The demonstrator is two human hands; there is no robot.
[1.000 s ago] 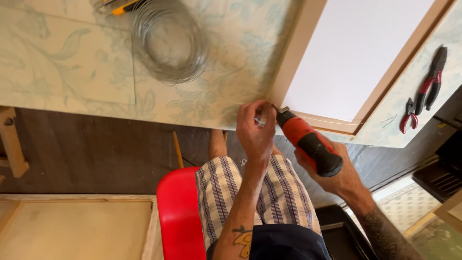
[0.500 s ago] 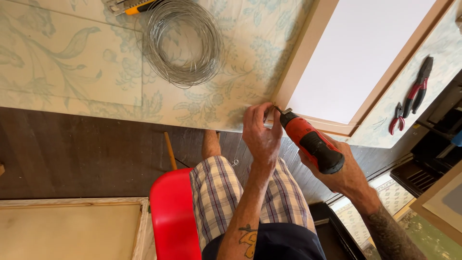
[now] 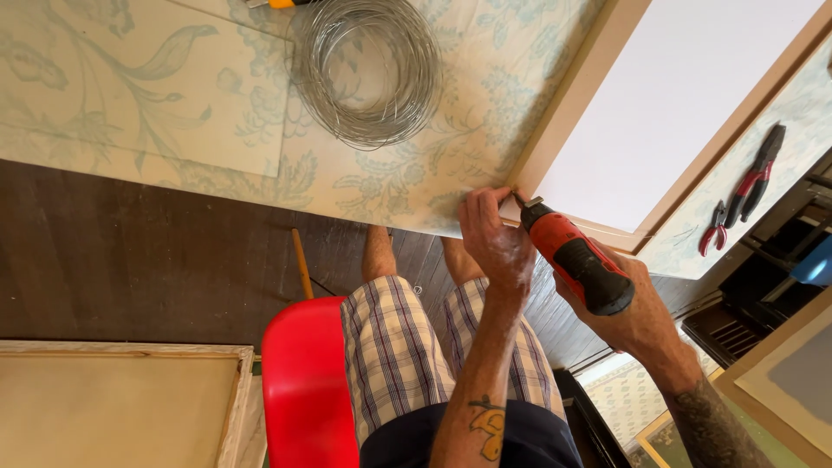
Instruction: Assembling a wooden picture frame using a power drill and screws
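My right hand [image 3: 628, 316] grips a red and black power screwdriver [image 3: 574, 262], its tip pressed against the near corner of a wooden picture frame [image 3: 555, 139] with a white back panel. My left hand [image 3: 494, 238] pinches a small metal fitting at that same corner, right beside the tool's tip. The frame lies on a table covered in a pale floral cloth [image 3: 130, 95]. A coil of silver wire [image 3: 368, 74] rests on the cloth, up and left of my hands.
Red-handled pliers [image 3: 761, 173] and a smaller red cutter [image 3: 715, 230] lie on the cloth at the right. I sit on a red chair [image 3: 308, 381] over a dark wooden floor. A stretched canvas [image 3: 113, 407] lies at lower left; a wooden stick [image 3: 301, 263] stands beside my legs.
The view has shifted, so the wire coil and frame sit further right and lower. Both hands stay at the frame corner with the screwdriver.
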